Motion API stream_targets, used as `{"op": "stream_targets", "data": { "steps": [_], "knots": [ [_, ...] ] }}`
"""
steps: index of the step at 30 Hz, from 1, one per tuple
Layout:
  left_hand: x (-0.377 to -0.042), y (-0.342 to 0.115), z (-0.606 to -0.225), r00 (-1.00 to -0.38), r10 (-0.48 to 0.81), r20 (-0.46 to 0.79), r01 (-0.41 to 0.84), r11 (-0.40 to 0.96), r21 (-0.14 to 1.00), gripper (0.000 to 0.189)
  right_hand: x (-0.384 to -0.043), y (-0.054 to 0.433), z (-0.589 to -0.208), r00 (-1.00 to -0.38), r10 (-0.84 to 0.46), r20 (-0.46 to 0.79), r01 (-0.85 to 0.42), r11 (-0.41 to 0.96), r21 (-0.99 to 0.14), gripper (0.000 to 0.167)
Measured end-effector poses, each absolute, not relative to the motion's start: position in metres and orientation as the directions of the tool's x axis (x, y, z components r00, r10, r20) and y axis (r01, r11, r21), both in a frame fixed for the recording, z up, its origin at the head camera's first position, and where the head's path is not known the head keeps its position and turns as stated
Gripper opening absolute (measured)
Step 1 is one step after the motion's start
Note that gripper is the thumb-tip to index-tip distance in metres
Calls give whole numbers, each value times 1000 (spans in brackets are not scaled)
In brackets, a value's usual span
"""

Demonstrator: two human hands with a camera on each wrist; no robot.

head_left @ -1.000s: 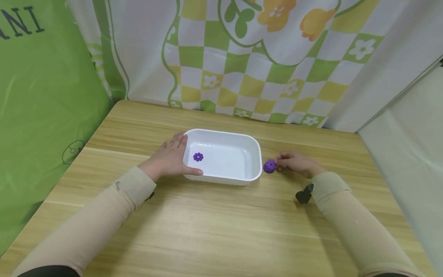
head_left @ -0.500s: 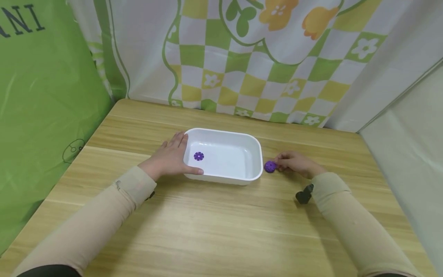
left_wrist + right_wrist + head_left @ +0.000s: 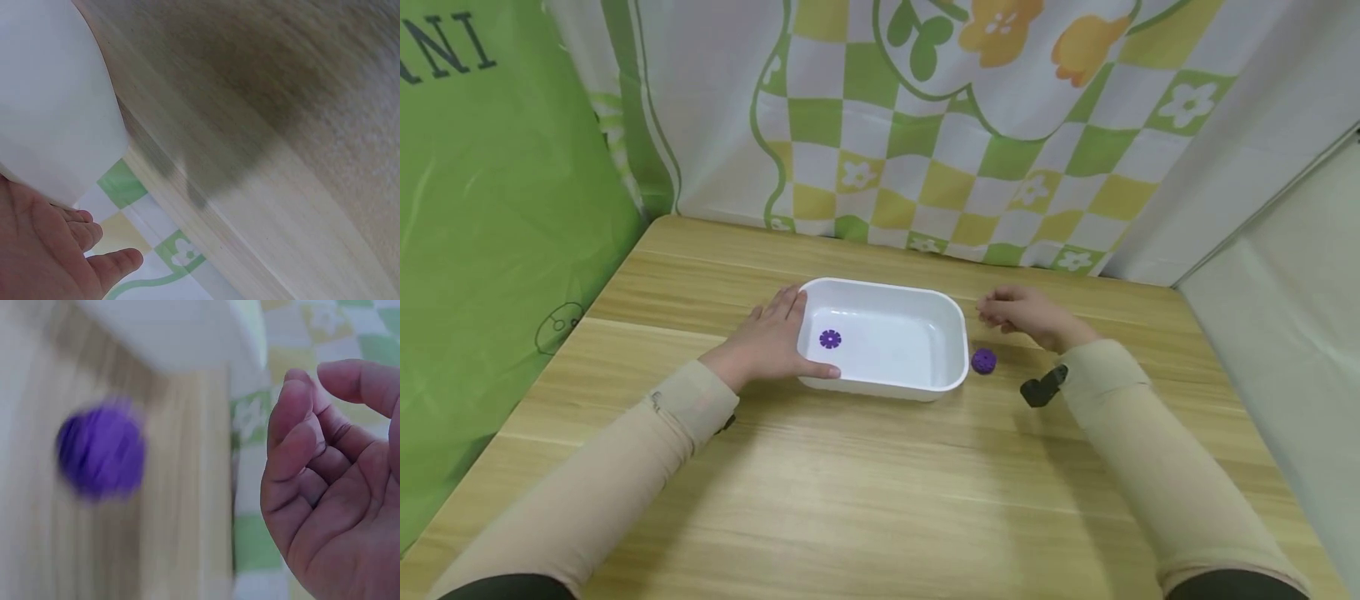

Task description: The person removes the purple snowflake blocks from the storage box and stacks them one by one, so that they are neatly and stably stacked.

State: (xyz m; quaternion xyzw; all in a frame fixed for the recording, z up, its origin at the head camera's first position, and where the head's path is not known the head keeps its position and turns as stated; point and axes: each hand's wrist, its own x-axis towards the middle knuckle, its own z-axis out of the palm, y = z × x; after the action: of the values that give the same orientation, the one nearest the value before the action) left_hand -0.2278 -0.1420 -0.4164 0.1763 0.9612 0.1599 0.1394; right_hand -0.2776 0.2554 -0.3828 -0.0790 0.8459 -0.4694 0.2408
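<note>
A white plastic tub [image 3: 883, 333] sits on the table with one flat purple flower-shaped disc [image 3: 830, 339] inside, towards its left end. My left hand [image 3: 767, 337] rests spread against the tub's left end. Its thumb lies along the near rim, and its fingers reach up the left side. Just right of the tub is a small stack of purple notched discs [image 3: 984, 361], blurred in the right wrist view. Behind that stack, my right hand [image 3: 1030, 315] hovers with loosely bent fingers. In the right wrist view, thumb and fingertips stand apart with nothing between them.
The wooden table [image 3: 880, 483] extends in front of and around the tub. A checked, flowered curtain [image 3: 925, 167] hangs along the back edge. Green sheeting [image 3: 497, 208] is at the left, and a pale wall [image 3: 1285, 275] at the right.
My right hand has left the purple stack and moved away from me, up and slightly left. The stack now lies untouched beside the tub. My left hand has stayed put.
</note>
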Motion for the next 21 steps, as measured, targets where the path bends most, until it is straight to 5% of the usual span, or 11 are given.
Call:
{"op": "stream_targets", "data": {
  "steps": [12, 21],
  "knots": [
    [-228, -142, -418, -902, 381, -202, 296, 887, 354, 142, -299, 169, -364, -802, -495, -334, 112, 425, -898, 31],
    [-229, -141, -418, -904, 380, -196, 294, 885, 360, 140, -306, 119, -373, -762, -519, -387, 92, 505, -858, 35]
  ]
}}
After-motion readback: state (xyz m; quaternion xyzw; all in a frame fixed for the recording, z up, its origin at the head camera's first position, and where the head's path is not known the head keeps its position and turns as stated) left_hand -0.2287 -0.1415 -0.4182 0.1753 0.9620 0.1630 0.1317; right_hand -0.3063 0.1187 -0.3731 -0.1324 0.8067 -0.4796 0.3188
